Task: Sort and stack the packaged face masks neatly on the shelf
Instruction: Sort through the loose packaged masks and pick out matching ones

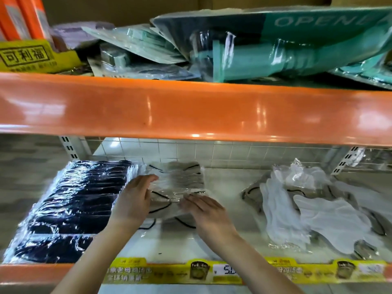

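Note:
On the lower white shelf (222, 240) lies a small stack of grey face masks in clear wrap (180, 179), in the middle. My left hand (135, 200) lies flat against the stack's left side with straight fingers. My right hand (203, 211) touches its front right corner, fingers extended. A tall row of black packaged masks (74, 204) stands to the left, touching the grey stack. A loose heap of grey masks and white gloves in plastic (314, 209) sits at the right.
The orange edge of the upper shelf (191, 109) hangs right above my hands. That shelf carries teal mask packets (265, 45), clear packets and a yellow box (27, 56). A yellow price strip (233, 270) runs along the lower shelf's front.

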Tool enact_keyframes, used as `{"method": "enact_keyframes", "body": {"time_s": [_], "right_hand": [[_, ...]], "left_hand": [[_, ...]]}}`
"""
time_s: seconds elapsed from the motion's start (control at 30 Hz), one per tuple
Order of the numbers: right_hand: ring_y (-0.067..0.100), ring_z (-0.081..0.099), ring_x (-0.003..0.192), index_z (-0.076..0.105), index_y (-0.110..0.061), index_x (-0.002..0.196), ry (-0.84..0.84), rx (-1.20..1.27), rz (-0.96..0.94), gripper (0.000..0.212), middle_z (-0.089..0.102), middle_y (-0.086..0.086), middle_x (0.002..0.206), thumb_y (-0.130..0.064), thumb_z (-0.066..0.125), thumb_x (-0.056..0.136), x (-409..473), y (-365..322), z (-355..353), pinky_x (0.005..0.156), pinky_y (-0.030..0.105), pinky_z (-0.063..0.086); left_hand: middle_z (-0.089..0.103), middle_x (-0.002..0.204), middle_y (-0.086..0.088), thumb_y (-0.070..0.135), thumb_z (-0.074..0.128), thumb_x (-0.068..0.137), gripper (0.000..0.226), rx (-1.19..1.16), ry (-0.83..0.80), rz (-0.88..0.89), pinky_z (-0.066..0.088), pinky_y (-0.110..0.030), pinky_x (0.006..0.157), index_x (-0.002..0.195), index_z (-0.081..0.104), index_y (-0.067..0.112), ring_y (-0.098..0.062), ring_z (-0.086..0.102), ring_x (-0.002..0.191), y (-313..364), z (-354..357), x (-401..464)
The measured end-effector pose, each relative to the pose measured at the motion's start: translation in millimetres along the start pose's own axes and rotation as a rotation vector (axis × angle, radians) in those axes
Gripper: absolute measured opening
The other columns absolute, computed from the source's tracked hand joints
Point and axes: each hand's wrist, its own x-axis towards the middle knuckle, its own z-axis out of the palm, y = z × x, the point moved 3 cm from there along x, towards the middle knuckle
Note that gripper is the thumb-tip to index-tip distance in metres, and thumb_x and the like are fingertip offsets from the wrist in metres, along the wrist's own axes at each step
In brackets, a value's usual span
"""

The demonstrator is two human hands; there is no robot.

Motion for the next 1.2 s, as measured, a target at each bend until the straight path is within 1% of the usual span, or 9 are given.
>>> {"method": "enact_keyframes", "body": {"time_s": [0.13, 0.23, 0.37, 0.47, 0.6, 0.7, 0.8, 1.0, 1.2], "right_hand": [[0.014, 0.068, 0.095, 0.072, -0.022, 0.105, -0.074, 0.007, 0.051, 0.036, 0.070, -0.005, 0.111, -0.018, 0.060, 0.072, -2, -9, 14, 0.080, 0.025, 0.055], [0.011, 0.067, 0.093, 0.072, -0.025, 0.102, -0.164, -0.007, 0.086, 0.052, 0.070, -0.009, 0.106, -0.023, 0.081, 0.051, -8, -16, 24, 0.080, 0.022, 0.053], [0.010, 0.068, 0.089, 0.073, -0.023, 0.091, -0.165, -0.035, 0.101, 0.042, 0.071, -0.010, 0.098, -0.029, 0.078, 0.049, -14, -19, 27, 0.077, 0.020, 0.055], [0.007, 0.065, 0.095, 0.072, -0.025, 0.099, -0.147, -0.027, 0.104, 0.033, 0.069, -0.012, 0.105, -0.031, 0.051, 0.075, -21, -20, 29, 0.082, 0.020, 0.052], [0.006, 0.064, 0.097, 0.071, -0.027, 0.105, -0.138, 0.026, 0.091, 0.032, 0.069, -0.013, 0.108, -0.037, 0.045, 0.088, -22, -22, 32, 0.086, 0.020, 0.050], [0.005, 0.063, 0.099, 0.071, -0.027, 0.104, -0.145, 0.040, 0.090, 0.033, 0.068, -0.014, 0.110, -0.042, 0.045, 0.090, -21, -22, 32, 0.088, 0.020, 0.049], [0.005, 0.061, 0.104, 0.071, -0.027, 0.105, -0.180, 0.051, 0.098, 0.035, 0.067, -0.013, 0.114, -0.042, 0.044, 0.089, -22, -22, 33, 0.091, 0.021, 0.048], [0.013, 0.057, 0.113, 0.067, -0.022, 0.114, -0.217, 0.143, 0.132, 0.037, 0.062, -0.006, 0.125, -0.038, 0.044, 0.090, -24, -18, 34, 0.100, 0.027, 0.044], [0.021, 0.060, 0.108, 0.066, -0.017, 0.110, -0.185, 0.210, 0.277, 0.040, 0.063, 0.001, 0.121, -0.027, 0.041, 0.080, -27, 2, 16, 0.089, 0.032, 0.051]], "left_hand": [[0.059, 0.121, -0.025, -0.002, 0.066, 0.072, 0.046, 0.282, 0.044, 0.204, 0.049, -0.054, 0.086, 0.115, 0.054, 0.006, -0.047, 0.057, 0.110, 1, 14, -14], [0.059, 0.127, -0.016, 0.030, 0.044, 0.083, 0.041, 0.339, -0.071, 0.265, 0.047, -0.049, 0.093, 0.114, 0.061, 0.010, -0.036, 0.057, 0.117, 13, 31, -37], [0.066, 0.121, -0.004, 0.053, 0.044, 0.079, 0.058, 0.353, -0.259, 0.350, 0.044, -0.036, 0.095, 0.114, 0.068, 0.014, -0.022, 0.064, 0.110, 16, 50, -61], [0.069, 0.114, 0.001, 0.039, 0.045, 0.078, 0.048, 0.334, -0.281, 0.351, 0.040, -0.027, 0.090, 0.111, 0.071, 0.015, -0.015, 0.068, 0.101, 12, 48, -67], [0.071, 0.110, 0.001, 0.015, 0.067, 0.057, 0.050, 0.301, -0.286, 0.341, 0.045, -0.025, 0.088, 0.107, 0.072, 0.014, -0.014, 0.068, 0.099, 4, 46, -70], [0.071, 0.109, -0.002, 0.019, 0.061, 0.060, 0.047, 0.309, -0.306, 0.310, 0.055, -0.026, 0.076, 0.104, 0.074, 0.012, -0.016, 0.069, 0.097, 1, 48, -69], [0.071, 0.108, -0.005, 0.031, 0.042, 0.076, 0.047, 0.357, -0.308, 0.263, 0.047, -0.029, 0.085, 0.102, 0.074, 0.008, -0.018, 0.069, 0.097, 4, 52, -69], [0.073, 0.100, -0.006, 0.037, 0.039, 0.078, 0.049, 0.441, -0.300, 0.282, 0.057, -0.031, 0.066, 0.094, 0.076, 0.008, -0.019, 0.071, 0.091, 16, 48, -65], [0.071, 0.085, -0.001, 0.034, 0.042, 0.074, 0.041, 0.397, -0.300, 0.282, 0.056, -0.033, 0.063, 0.091, 0.072, 0.012, -0.021, 0.069, 0.074, 41, 58, -42]]}}
